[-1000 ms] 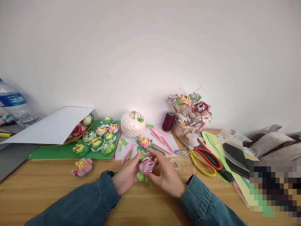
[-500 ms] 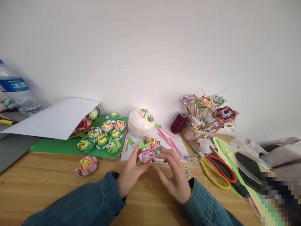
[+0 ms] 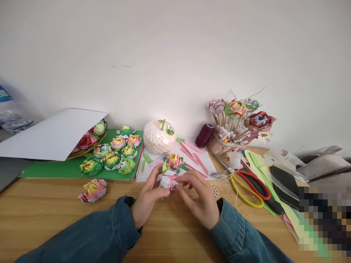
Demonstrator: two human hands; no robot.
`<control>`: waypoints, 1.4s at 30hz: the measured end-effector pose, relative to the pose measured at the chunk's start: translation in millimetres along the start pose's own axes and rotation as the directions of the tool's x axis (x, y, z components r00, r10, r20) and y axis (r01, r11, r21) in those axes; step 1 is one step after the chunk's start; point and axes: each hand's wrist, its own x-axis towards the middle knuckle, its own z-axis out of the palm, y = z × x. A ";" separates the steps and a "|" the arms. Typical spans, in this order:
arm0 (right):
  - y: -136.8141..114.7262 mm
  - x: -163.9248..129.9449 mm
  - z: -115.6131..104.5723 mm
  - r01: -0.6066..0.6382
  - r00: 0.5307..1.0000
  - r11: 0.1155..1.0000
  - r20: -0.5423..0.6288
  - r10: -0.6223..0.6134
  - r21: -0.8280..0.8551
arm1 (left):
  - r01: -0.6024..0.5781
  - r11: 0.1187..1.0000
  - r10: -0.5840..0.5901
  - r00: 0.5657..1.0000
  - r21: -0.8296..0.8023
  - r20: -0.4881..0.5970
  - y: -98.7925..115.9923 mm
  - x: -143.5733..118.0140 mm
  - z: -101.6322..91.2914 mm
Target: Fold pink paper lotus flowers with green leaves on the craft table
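Both my hands hold a small pink and white paper flower (image 3: 168, 179) with green leaf bits, just above the wooden table (image 3: 55, 215). My left hand (image 3: 146, 199) grips it from the left, a ring on one finger. My right hand (image 3: 199, 199) pinches its right side with thumb and fingertips. Right behind it lies another paper flower (image 3: 174, 160), pink and yellow, on white paper (image 3: 164, 164) with pink strips (image 3: 196, 155) and green scraps.
Several finished paper flowers (image 3: 111, 159) sit on a green sheet; one more flower (image 3: 92, 190) lies loose on the wood. A basket (image 3: 87, 142) under white card, a white netted ball (image 3: 158, 136), maroon thread spool (image 3: 204, 135), flower-stick holder (image 3: 233, 128) and scissors (image 3: 252, 188) stand around.
The flower in my hands has turned, so its white underside now shows more. My fingers have shifted around it. The camera view swung slightly.
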 end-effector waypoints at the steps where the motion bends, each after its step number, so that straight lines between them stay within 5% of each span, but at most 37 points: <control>1: 0.2 0.3 0.0 -0.008 1.000 1.000 0.000 0.008 0.024 | 0.022 1.000 -0.022 1.000 -0.022 -0.003 1.0 -0.2 0.2; 6: 1.6 1.6 -1.2 -0.022 1.000 0.997 -0.009 0.022 0.069 | 0.108 0.992 -0.107 0.994 -0.060 0.015 2.3 1.7 2.3; 17: 3.1 3.3 -4.2 -0.034 0.999 0.999 0.025 0.034 -0.001 | 0.028 0.999 -0.029 0.998 -0.021 -0.062 -2.4 5.7 2.8; 23: 0.0 0.3 -5.0 -0.119 0.975 0.993 0.190 0.114 0.013 | -0.060 0.992 0.079 0.981 0.112 -0.177 -12.8 -0.1 3.3; 29: 5.7 -0.7 -3.8 -0.272 0.916 0.961 0.319 0.244 0.048 | 0.020 0.998 -0.007 0.979 0.063 -0.206 -20.8 -7.0 2.6; 33: 7.0 -2.2 -2.3 -0.230 0.934 0.972 0.269 0.234 -0.046 | 0.126 0.992 -0.120 0.967 0.010 -0.223 -20.2 -9.2 2.9; 38: 3.8 -9.2 2.7 -0.036 0.994 0.958 0.086 0.063 -0.283 | 0.162 0.986 -0.142 0.940 0.040 -0.309 -20.6 -7.8 4.9; 42: 0.5 -8.2 0.9 -0.166 0.966 0.980 0.180 0.183 -0.107 | 0.110 0.991 -0.083 0.950 0.073 -0.302 -16.9 -6.7 7.8</control>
